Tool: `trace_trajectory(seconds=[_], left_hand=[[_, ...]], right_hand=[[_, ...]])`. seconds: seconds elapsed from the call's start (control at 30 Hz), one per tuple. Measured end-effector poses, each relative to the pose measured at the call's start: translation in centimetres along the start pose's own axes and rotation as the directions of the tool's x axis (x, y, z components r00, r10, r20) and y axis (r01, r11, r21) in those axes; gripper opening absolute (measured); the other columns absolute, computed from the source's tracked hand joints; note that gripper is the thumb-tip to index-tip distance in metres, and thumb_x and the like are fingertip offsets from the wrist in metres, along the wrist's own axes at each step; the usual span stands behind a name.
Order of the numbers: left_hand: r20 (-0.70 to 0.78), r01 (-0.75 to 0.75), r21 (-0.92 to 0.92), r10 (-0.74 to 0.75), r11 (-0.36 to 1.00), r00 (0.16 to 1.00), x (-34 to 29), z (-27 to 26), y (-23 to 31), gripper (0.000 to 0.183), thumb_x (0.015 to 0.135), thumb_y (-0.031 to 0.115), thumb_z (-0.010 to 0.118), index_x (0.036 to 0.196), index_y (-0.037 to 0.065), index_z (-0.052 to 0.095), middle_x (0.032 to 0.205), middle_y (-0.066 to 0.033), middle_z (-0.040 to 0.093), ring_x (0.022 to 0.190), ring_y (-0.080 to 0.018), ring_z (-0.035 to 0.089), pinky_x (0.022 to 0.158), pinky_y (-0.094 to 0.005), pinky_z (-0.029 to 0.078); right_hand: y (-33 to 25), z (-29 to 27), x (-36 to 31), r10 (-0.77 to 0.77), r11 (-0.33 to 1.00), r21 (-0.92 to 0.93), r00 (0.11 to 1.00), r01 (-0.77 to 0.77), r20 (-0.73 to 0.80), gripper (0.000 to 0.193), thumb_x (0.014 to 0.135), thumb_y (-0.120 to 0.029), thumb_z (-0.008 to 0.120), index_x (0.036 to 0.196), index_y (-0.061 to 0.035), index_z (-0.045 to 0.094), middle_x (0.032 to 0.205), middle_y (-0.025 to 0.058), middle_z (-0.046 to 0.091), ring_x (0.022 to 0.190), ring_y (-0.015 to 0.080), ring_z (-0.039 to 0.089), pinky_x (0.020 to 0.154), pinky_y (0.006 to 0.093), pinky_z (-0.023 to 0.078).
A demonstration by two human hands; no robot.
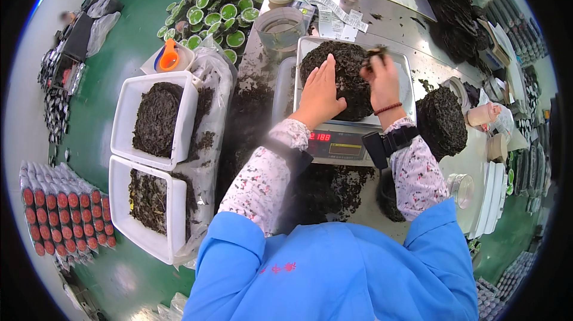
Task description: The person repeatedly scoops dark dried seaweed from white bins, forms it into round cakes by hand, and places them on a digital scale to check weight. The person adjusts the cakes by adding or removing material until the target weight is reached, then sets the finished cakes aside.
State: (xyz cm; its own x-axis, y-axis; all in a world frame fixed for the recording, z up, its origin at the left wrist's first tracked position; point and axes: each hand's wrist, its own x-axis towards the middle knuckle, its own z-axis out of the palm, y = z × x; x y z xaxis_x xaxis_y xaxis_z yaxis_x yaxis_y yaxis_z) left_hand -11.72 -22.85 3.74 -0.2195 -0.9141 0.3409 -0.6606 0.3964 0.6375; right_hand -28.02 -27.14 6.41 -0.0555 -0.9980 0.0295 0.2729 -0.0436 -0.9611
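Note:
A stack of round, dark, flaky cakes that look like dried seaweed (345,58) lies in a white tray (407,76) on a digital scale (337,147) with a lit red display. My left hand (321,93) rests against the stack's left part, its fingers stretched out and holding nothing. At the right side of the stack, my right hand (384,82) is closed, pinching a small dark seaweed piece (376,53) slightly blurred by motion. The lower middle of the stack is partly hidden by my hands.
On the left stand two white bins, one holding dark round cakes (158,119), the other loose flakes (148,198). Another dark stack (441,121) sits right of the scale. Beyond are a clear tub (279,27), an orange scoop (169,55) and a heap of green-lidded packs (225,11).

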Motion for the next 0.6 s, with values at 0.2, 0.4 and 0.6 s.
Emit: trace_trajectory(seconds=[0.2, 0.4, 0.6], left_hand=[[-0.377, -0.096, -0.087, 0.056, 0.992, 0.924, -5.4, -6.4, 1.0, 0.057, 0.081, 0.003, 0.064, 0.134, 0.000, 0.045, 0.136, -0.0196, 0.049, 0.129, -0.0339, 0.044, 0.109, -0.0401, 0.033], [-0.289, 0.282, -0.060, -0.287, 0.958, 0.913, -22.0, -6.2, -4.3, 0.044, 0.082, 0.002, 0.060, 0.125, 0.001, 0.053, 0.128, -0.0172, 0.055, 0.121, -0.0340, 0.050, 0.105, -0.0406, 0.038], [-0.277, 0.682, -0.075, -0.672, 0.728, 0.687, -38.8, -5.8, -8.0, 0.043, 0.085, 0.013, 0.063, 0.125, -0.002, 0.052, 0.123, -0.0186, 0.054, 0.116, -0.0340, 0.050, 0.101, -0.0404, 0.039]], right_hand=[[-6.9, 7.7, -5.0, -0.578, 0.784, -0.243, 0.814, 0.572, 0.050, 0.024, 0.102, -0.015, 0.047, 0.120, -0.0011, 0.052, 0.100, 0.0097, 0.062, 0.082, 0.0154, 0.063, 0.071, 0.0296, 0.052], [-3.3, 9.8, -6.0, -0.443, 0.282, -0.460, 0.540, 0.842, 0.716, 0.029, 0.091, -0.002, 0.051, 0.119, -0.0022, 0.060, 0.114, 0.0168, 0.065, 0.094, 0.0253, 0.068, 0.084, 0.0338, 0.053], [-2.0, 1.3, -4.9, -0.304, 0.199, -0.729, 0.748, 0.656, 0.590, 0.061, 0.080, -0.044, 0.071, 0.123, -0.0035, 0.057, 0.119, 0.0144, 0.062, 0.114, 0.0300, 0.057, 0.095, 0.0384, 0.045]])
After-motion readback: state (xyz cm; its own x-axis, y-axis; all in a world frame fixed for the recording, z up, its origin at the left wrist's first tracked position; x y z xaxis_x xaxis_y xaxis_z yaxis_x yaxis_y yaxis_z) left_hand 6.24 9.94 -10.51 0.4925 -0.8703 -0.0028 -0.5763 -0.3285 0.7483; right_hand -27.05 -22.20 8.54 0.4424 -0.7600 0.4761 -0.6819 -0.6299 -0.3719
